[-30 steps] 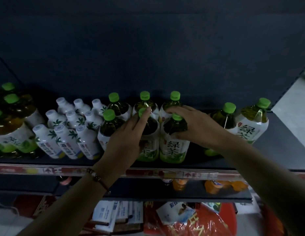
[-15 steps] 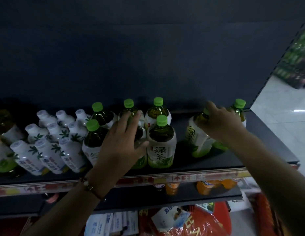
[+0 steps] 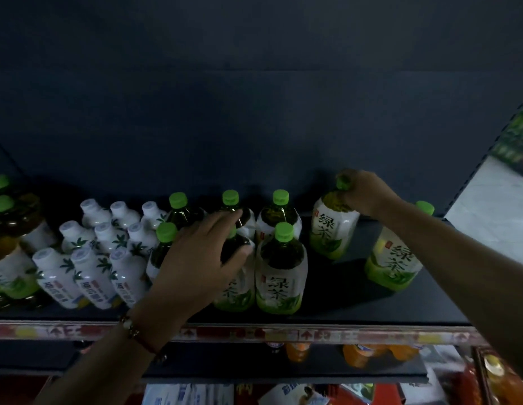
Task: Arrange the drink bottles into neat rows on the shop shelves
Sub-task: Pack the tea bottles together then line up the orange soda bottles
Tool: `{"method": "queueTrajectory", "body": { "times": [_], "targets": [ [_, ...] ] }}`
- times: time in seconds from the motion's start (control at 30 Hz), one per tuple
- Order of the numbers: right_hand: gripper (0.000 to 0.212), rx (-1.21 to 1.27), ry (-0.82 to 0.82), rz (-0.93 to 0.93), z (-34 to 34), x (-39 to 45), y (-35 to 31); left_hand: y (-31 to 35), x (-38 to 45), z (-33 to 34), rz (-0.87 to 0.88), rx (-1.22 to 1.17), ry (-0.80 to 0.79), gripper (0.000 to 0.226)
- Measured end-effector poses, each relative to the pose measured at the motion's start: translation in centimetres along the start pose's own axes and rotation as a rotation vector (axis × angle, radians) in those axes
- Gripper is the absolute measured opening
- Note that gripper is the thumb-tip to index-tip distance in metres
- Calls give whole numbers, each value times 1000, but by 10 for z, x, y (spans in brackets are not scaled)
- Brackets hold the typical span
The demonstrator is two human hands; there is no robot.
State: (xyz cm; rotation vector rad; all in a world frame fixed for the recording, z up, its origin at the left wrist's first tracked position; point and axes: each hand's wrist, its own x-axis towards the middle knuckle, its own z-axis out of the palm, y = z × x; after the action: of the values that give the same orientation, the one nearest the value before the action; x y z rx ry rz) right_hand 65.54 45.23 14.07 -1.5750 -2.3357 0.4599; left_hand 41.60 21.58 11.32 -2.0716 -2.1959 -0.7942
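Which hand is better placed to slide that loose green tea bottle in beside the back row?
Right. The right hand already grips that green tea bottle by its neck, apart from the row. The left hand rests on the front bottles.

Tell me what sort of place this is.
Most likely a small shop's drinks aisle: a dark shelf with a price strip along its front edge, green-capped tea bottles and white bottles set in rows, and orange drinks on the shelf below.
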Motion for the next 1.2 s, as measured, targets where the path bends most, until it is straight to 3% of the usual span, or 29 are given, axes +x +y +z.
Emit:
{"method": "queueTrajectory", "body": {
  "times": [0.2, 0.33, 0.4, 0.47, 0.57, 0.77, 0.83, 0.97, 1.2],
  "targets": [
    [33, 107, -106, -95, 16, 56, -39, -51, 24, -25, -131, 25, 92, 56],
    [37, 161, -241, -213, 35, 72, -84, -86, 38, -32, -402, -182, -127, 67],
    [39, 108, -285, -278, 44, 78, -108, -91, 42, -31, -451, -360, -225, 74],
    [39, 35, -314, -320, 53, 82, -132, -92, 41, -27, -442, -508, -243, 77],
    [40, -75, -338, -369, 63, 85, -163, -93, 36, -20, -397, -542, -222, 77],
    [43, -62, -370, -388, 82, 88, -211, -98, 28, -19, -243, -675, -166, 72],
    [44, -39, -384, -388, 87, 87, -223, -97, 26, -23, -201, -668, -167, 67],
    [46, -35, -382, -402, 98, 85, -238, -102, 24, -23, -112, -569, -125, 79],
    [51, -29, -366, -376, 97, 82, -245, -105, 30, -17, -78, -532, -93, 77]
  ]
}}
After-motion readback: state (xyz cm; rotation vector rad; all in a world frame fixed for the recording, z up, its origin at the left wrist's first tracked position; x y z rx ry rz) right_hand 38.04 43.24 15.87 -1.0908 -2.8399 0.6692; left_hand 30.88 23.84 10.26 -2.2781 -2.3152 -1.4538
